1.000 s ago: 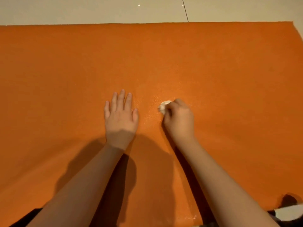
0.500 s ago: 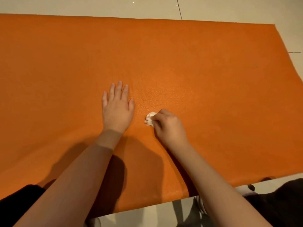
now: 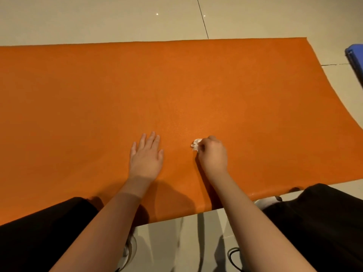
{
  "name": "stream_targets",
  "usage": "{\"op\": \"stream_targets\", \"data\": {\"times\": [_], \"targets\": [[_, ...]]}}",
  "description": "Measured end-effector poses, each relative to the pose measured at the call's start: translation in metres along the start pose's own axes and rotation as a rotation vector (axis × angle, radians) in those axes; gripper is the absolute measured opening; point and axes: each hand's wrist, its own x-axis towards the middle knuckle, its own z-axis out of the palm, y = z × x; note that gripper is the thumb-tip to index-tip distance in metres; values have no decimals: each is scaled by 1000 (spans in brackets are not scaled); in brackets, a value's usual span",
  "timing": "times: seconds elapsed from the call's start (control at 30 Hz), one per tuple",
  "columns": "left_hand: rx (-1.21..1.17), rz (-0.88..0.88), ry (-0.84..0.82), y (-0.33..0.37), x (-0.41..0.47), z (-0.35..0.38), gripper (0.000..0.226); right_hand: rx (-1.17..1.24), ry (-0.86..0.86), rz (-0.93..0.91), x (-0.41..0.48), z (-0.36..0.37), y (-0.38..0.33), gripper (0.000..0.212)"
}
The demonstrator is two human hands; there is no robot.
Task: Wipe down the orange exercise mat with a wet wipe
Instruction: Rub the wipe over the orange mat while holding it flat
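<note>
Our right hand [image 3: 213, 156] grip pinches a crumpled wet wipe [image 3: 196, 145] on the orange mat [image 3: 196, 85], near its middle; our left hand [image 3: 146, 156] lies flat nearby, grip open. Black-clad knees [image 3: 49, 232] overlap its near edge; a blue object [image 3: 356, 57] sits far right.

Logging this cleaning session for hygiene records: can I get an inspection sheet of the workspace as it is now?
Surface: pale tiled floor, grout lines.
Job's things: orange mat spread on the floor; crumpled white wipe on it.
Clutter: blue object at right edge, cut off.
Hands: left hand flat on mat; right hand grips wipe.
Cables: thin dark loop on floor by right leg; cable or lace, cannot tell.
Surroundings: dark-trousered legs, a pale shoe.
</note>
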Motion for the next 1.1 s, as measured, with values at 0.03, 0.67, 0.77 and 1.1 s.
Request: {"op": "stream_targets", "data": {"times": [0.03, 0.67, 0.77, 1.1], "targets": [[0, -5, -8, 1, -3, -1, 54, 15, -10, 1, -9, 0, -7, 16], [46, -50, -120, 11, -59, -8, 53, -189, -179, -61, -58, -33, 4, 21], [44, -56, -113, 11, -63, -7, 52, -155, -103, -28, -81, -30, -4, 16], [20, -36, -99, 9, -81, -10, 52, -112, -1, 52, -103, -46, 7, 11]]}}
